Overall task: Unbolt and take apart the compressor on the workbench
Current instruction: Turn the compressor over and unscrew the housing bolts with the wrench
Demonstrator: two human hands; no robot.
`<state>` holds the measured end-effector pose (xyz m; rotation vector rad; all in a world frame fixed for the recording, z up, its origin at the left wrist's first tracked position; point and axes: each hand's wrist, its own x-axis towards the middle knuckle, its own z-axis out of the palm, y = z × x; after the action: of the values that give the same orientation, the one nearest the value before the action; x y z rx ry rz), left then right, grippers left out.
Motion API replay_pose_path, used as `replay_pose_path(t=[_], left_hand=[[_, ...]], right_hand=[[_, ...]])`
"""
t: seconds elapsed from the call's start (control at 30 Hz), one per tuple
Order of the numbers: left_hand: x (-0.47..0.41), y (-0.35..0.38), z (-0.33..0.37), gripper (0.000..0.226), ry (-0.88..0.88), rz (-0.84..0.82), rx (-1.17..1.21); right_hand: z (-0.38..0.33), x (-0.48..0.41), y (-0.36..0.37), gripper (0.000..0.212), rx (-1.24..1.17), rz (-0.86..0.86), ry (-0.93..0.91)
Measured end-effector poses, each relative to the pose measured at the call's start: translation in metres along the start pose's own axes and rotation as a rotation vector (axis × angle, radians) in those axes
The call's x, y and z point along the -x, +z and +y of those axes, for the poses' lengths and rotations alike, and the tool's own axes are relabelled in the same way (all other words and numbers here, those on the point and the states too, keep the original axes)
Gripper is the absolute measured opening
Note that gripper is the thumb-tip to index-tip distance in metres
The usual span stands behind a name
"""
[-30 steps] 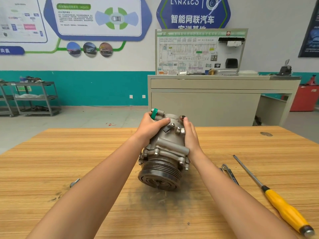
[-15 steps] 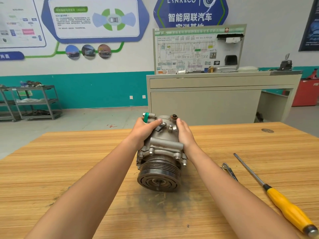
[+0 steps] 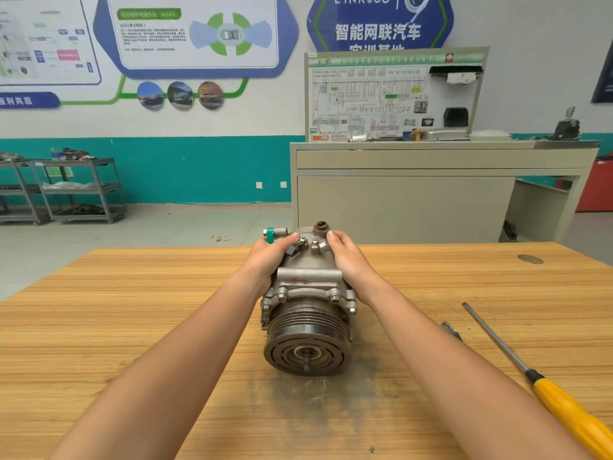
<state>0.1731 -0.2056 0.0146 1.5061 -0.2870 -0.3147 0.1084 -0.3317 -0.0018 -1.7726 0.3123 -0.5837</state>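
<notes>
Bare forearms (image 3: 185, 353) and bare hands, seen close from across the bench.
Both arms are uncovered from near the elbow down to the wrist, slim and smooth in outline. The left hand (image 3: 267, 260) and the right hand (image 3: 350, 262) are just as bare, with knuckles and thumbs plain to see. Clothing higher up is out of sight.

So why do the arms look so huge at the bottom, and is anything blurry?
Head view: the wide-angle lens stretches things near the edges, so the forearms swell toward the bottom, while the left hand and right hand gripping the grey metal compressor look ordinary; light is soft, no glare on the wooden workbench; the far wall posters' small print is blurry.
</notes>
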Motion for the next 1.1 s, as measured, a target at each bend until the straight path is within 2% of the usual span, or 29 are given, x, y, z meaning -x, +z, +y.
replay_pose_path(t=[0.13, 0.5, 0.73, 0.87, 0.93, 1.1], left_hand=[[-0.008, -0.002, -0.002, 0.053, -0.01, -0.009, -0.006], [-0.035, 0.005, -0.002, 0.053, -0.07, 0.041, -0.09], [-0.042, 0.005, -0.004, 0.073, -0.086, 0.071, -0.098], [-0.046, 0.004, -0.003, 0.081, -0.099, 0.107, -0.203], [-0.047, 0.005, -0.003, 0.081, -0.107, 0.096, -0.2], [-0.041, 0.004, -0.002, 0.085, -0.128, 0.077, -0.152]], right_hand=[[-0.001, 0.0, 0.0, 0.041, 0.019, -0.016, 0.017], [0.001, -0.014, -0.002, 0.046, 0.014, -0.083, 0.103], [0.005, -0.015, -0.002, 0.049, -0.073, -0.101, 0.133], [0.007, -0.011, -0.01, 0.046, -0.198, -0.258, 0.229], [0.008, -0.007, -0.013, 0.043, -0.23, -0.295, 0.227], [0.004, 0.013, -0.017, 0.052, -0.248, -0.365, 0.176]])
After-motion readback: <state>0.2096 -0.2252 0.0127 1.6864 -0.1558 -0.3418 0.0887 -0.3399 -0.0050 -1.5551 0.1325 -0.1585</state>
